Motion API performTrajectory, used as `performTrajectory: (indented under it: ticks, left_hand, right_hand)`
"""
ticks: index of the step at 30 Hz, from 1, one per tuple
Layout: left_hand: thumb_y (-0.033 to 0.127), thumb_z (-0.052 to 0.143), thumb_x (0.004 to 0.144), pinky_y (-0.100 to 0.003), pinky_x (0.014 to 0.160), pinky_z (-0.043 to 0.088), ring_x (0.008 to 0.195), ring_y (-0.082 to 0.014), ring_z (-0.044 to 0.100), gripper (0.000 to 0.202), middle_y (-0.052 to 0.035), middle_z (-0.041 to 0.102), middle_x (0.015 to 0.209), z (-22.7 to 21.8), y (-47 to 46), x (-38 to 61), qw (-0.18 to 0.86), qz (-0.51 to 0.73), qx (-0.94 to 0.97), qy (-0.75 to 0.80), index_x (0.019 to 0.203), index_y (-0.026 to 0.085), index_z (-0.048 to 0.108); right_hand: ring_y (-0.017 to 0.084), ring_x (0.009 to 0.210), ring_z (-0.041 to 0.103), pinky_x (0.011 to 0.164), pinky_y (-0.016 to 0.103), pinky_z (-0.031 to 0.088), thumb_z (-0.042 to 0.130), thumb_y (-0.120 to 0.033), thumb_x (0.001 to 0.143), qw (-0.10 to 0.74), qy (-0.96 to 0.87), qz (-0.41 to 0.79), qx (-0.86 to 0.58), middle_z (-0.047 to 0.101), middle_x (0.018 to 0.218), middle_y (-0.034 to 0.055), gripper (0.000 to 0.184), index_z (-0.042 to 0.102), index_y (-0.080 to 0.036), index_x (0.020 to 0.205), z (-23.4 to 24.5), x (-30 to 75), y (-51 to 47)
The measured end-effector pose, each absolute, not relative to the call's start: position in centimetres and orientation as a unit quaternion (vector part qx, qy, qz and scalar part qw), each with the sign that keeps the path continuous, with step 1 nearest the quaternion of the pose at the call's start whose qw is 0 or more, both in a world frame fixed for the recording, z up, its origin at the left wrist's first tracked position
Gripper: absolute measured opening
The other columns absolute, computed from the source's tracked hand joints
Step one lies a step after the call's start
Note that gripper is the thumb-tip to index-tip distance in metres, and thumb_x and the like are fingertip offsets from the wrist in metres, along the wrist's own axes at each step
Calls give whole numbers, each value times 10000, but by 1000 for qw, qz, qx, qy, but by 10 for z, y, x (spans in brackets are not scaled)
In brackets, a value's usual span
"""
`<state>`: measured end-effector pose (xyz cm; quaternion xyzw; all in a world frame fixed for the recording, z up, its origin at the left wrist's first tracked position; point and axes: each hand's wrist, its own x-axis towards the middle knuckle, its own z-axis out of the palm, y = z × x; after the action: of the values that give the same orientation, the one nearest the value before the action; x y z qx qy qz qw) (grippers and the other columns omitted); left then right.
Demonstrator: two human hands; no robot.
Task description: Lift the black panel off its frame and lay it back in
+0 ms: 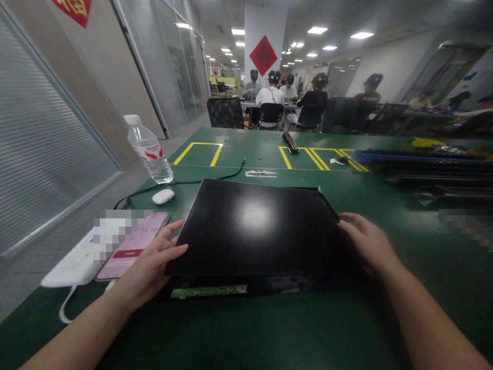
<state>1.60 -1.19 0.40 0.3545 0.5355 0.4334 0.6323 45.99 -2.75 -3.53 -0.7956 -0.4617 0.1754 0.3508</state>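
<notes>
A black glossy screen panel (254, 226) lies in front of me on the green table (269, 329), with a green circuit strip (208, 292) showing along its near edge. My left hand (152, 267) grips the panel's left edge, thumb on top. My right hand (367, 241) holds the right edge, fingers curled round it. The panel seems slightly raised over a dark base beneath it.
A phone (133, 245) and a white power bank (77, 262) lie left of the panel, with a white earbud case (163, 196), a water bottle (148, 150) and a black cable (173, 183). Black and blue trays (423, 164) sit at right. People sit at far tables.
</notes>
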Motion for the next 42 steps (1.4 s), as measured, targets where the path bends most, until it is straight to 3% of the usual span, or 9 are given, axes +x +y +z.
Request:
performTrajectory:
  ticks: [5, 13, 20, 34, 42]
  left_hand:
    - [196, 869, 639, -325, 730, 610, 948, -308, 776, 893, -80, 794, 1126, 2, -12, 16, 636, 435, 356, 529, 1455, 272, 513]
    - [183, 884, 618, -309, 662, 586, 738, -264, 775, 851, -50, 810, 944, 1, -11, 14, 621, 418, 357, 559, 1408, 266, 578]
    - [164, 883, 616, -309, 677, 601, 892, -296, 783, 844, -61, 807, 1047, 2, -9, 12, 634, 405, 353, 556, 1390, 293, 572]
    - [275, 862, 679, -335, 686, 598, 986, -322, 764, 869, -79, 783, 1158, 3, -8, 10, 643, 392, 364, 549, 1465, 324, 494]
    - [204, 838, 679, -380, 793, 611, 1036, -332, 755, 853, -81, 776, 1193, 3, -13, 11, 636, 396, 379, 543, 1455, 324, 504]
  right_hand:
    - [303, 964, 715, 893, 424, 506, 617, -530, 797, 361, -466, 178, -788, 780, 999, 89, 486, 733, -232, 1164, -38, 459, -28]
    - [295, 941, 719, 868, 427, 521, 616, -531, 781, 340, -474, 176, -793, 775, 1032, 92, 527, 716, -231, 1202, -36, 453, -29]
    - [309, 959, 714, 893, 455, 505, 598, -552, 775, 312, -490, 156, -799, 776, 1055, 95, 577, 703, -229, 1242, -33, 450, -29]
    - [296, 913, 721, 848, 428, 528, 622, -530, 777, 327, -497, 145, -791, 780, 1017, 104, 558, 700, -221, 1235, -36, 452, -29]
    - [297, 908, 724, 854, 430, 528, 638, -499, 774, 339, -487, 155, -790, 786, 1002, 97, 526, 706, -221, 1215, -35, 453, -29]
